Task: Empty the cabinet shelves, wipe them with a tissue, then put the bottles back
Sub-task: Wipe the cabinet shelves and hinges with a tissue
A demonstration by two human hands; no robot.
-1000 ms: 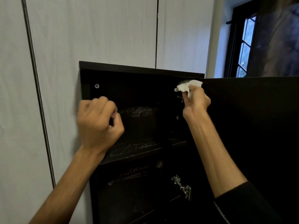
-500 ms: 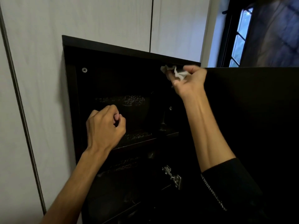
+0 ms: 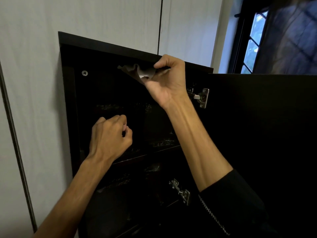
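Note:
A dark wall cabinet (image 3: 109, 46) stands open, its shelves (image 3: 154, 151) dark and bare of bottles as far as the gloom shows. My right hand (image 3: 169, 79) is raised under the cabinet's top panel and pinches a crumpled tissue (image 3: 137, 71) against the underside there. My left hand (image 3: 109, 136) hovers in front of the upper shelf, its fingers curled into a loose fist with nothing in it.
The open cabinet door (image 3: 257, 134) hangs at the right on metal hinges (image 3: 199, 97). Pale wall panels (image 3: 34, 100) surround the cabinet. A dark-framed window (image 3: 253, 40) sits at the upper right.
My right hand has slid the tissue leftward along the underside of the top panel. My left hand has sunk lower and moved right, in front of the upper shelf.

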